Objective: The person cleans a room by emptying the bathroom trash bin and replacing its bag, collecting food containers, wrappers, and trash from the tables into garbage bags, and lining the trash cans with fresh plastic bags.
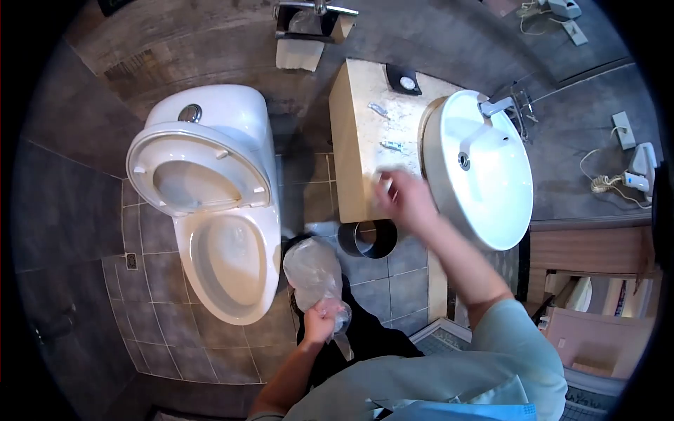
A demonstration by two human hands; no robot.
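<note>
My left hand (pixel 319 321) is closed around the gathered neck of a clear plastic bag (pixel 309 270), which hangs puffed out in front of my legs. Over the front edge of the stone counter (pixel 393 123) is my right hand (pixel 406 202), its fingers curled together and slightly blurred. A small pale thing seems to be between those fingers, too unclear to name. Just beyond that hand, a small tube (pixel 391 146) lies on the counter, and a small clear packet (pixel 378 109) lies farther back. Below the counter's front stands a round black trash bin (pixel 368 239).
A white toilet (pixel 228 270) with its lid raised stands at the left. At the right, a white basin (pixel 484 186) with a chrome faucet (pixel 496 107) rises from the counter. A black dish (pixel 404 80) and a paper holder (pixel 315 21) are at the back.
</note>
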